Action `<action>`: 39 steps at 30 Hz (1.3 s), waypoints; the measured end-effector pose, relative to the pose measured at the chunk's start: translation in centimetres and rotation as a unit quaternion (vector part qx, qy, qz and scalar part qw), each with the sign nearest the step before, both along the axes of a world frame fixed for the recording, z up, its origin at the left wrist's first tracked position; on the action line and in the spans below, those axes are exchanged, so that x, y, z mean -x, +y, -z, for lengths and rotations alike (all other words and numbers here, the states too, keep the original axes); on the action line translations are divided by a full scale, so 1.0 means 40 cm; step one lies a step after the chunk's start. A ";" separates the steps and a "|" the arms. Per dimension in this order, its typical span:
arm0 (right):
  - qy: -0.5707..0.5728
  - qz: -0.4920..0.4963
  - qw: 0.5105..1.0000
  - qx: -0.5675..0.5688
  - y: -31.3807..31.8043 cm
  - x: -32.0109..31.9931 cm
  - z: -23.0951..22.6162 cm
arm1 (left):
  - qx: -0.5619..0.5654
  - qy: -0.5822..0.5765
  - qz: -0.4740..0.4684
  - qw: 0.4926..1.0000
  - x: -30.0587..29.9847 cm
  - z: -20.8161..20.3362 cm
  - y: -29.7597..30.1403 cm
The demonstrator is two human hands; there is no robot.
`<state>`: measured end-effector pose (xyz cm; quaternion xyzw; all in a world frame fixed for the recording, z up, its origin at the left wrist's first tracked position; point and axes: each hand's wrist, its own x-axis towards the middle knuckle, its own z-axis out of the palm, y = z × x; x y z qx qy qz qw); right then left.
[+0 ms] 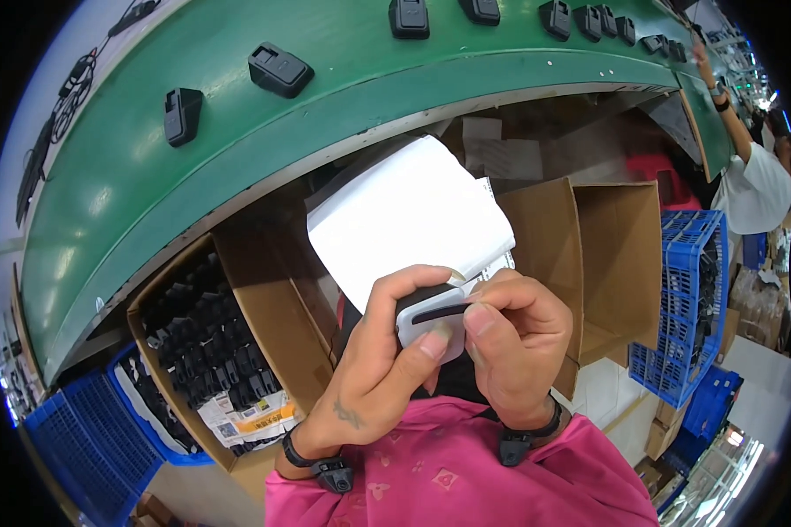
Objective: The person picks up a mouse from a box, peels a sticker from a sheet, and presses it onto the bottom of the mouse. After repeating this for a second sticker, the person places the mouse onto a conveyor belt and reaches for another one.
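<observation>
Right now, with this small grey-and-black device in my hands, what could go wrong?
The dark strip might slip or bend, since the right hand seems to pinch it only near one end. The grey-and-black device could drop if the left hand loosens, as it looks held up in the fingers. The left thumb, resting on the pale face, might smudge it.

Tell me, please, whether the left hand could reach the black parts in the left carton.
Probably yes: the carton stands open beside the left hand, with most black parts uncovered. Though it holds the grey piece, so its grip would likely need freeing first.
</observation>
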<state>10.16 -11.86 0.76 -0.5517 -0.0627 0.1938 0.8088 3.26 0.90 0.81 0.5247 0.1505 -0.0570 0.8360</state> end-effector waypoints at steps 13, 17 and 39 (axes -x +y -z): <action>-0.051 -0.025 0.998 0.006 -0.019 0.004 0.027 | -0.041 0.007 0.022 0.999 -0.002 0.007 0.004; -0.049 -0.022 0.998 0.015 -0.014 0.006 0.026 | -0.049 0.003 0.023 0.999 0.000 0.011 0.007; -0.053 -0.010 0.999 0.003 -0.007 0.010 0.035 | -0.074 -0.003 0.012 0.997 0.003 0.020 0.003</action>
